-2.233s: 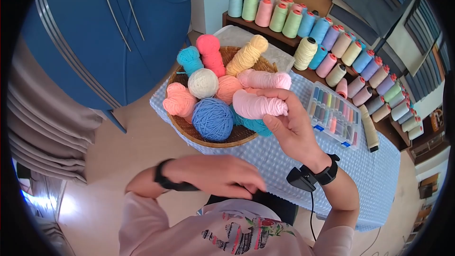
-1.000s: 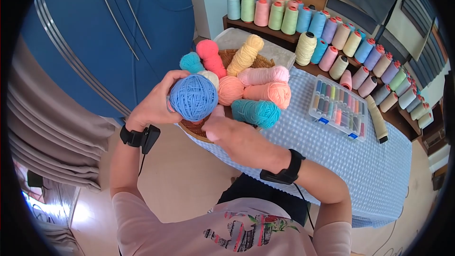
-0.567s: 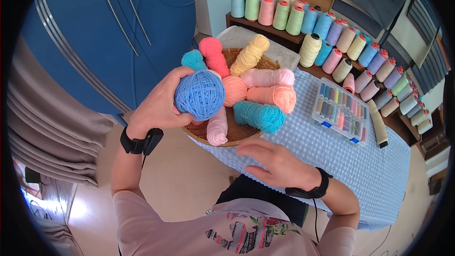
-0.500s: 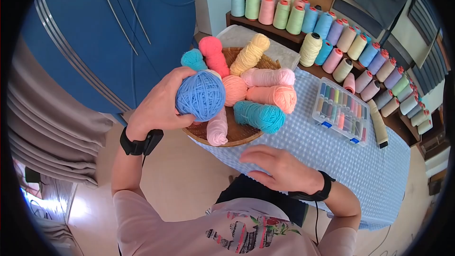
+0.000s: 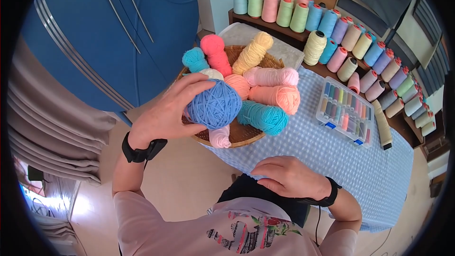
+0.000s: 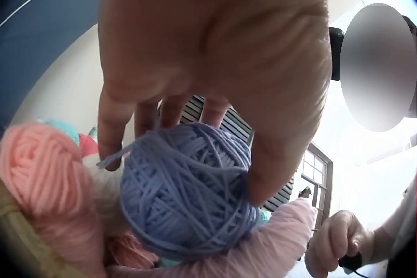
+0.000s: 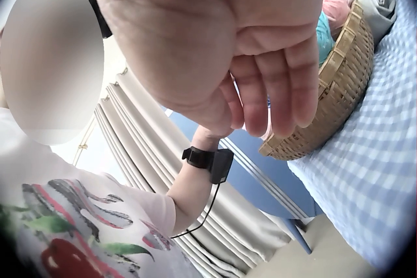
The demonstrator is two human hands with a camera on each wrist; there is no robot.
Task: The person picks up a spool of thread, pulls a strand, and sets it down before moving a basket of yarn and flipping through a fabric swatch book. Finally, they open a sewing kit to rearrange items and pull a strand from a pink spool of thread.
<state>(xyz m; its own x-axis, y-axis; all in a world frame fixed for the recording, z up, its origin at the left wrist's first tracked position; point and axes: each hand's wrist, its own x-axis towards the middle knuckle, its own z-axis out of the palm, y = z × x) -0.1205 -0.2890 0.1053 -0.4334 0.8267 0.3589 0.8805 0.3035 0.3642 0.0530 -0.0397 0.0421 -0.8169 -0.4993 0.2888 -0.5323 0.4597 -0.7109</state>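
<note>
My left hand (image 5: pixel 163 111) holds a blue ball of yarn (image 5: pixel 215 104) at the front of the wicker basket (image 5: pixel 249 138), fingers on its far side and thumb on the near side. In the left wrist view, the ball (image 6: pixel 189 190) sits right above a pale pink skein (image 6: pixel 273 242), with a peach skein (image 6: pixel 49 180) beside it. The ball partly covers that pink skein (image 5: pixel 220 137) in the head view. My right hand (image 5: pixel 290 176) hovers by the table's front edge, fingers loosely bent, with nothing in it.
More yarn fills the basket: a teal skein (image 5: pixel 265 117), a yellow skein (image 5: pixel 253 53), a coral skein (image 5: pixel 217 54) and others. A clear marker case (image 5: pixel 345 111) lies to the right on the checked tablecloth (image 5: pixel 303 137). Thread cones (image 5: pixel 315 47) line the shelves behind.
My right hand put the pale pink skein into the basket's front and drew back. My left hand picked up the blue ball and has brought it right and down over that skein.
</note>
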